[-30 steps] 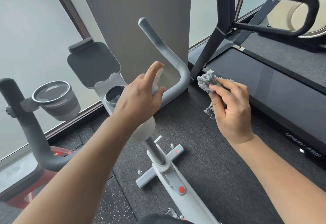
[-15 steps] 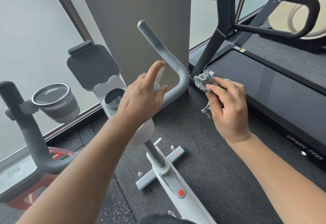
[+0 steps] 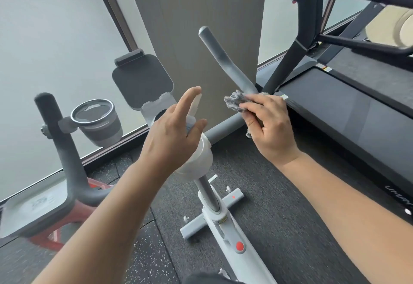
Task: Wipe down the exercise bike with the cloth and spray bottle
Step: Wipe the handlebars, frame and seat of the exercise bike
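Crumpled grey cloth (image 3: 234, 101) against grey handlebar (image 3: 225, 64) bend, white spray bottle (image 3: 194, 110) (mostly hidden)

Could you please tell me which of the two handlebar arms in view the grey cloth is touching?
The lighter grey handlebar arm on the white exercise bike, at centre: the right hand presses the crumpled grey cloth against its bend. The darker handlebar arm at left is untouched.

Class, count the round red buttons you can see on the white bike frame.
2. A large red button low on the white frame, and a small red button on the floor crossbar. Others may be hidden by the arms.
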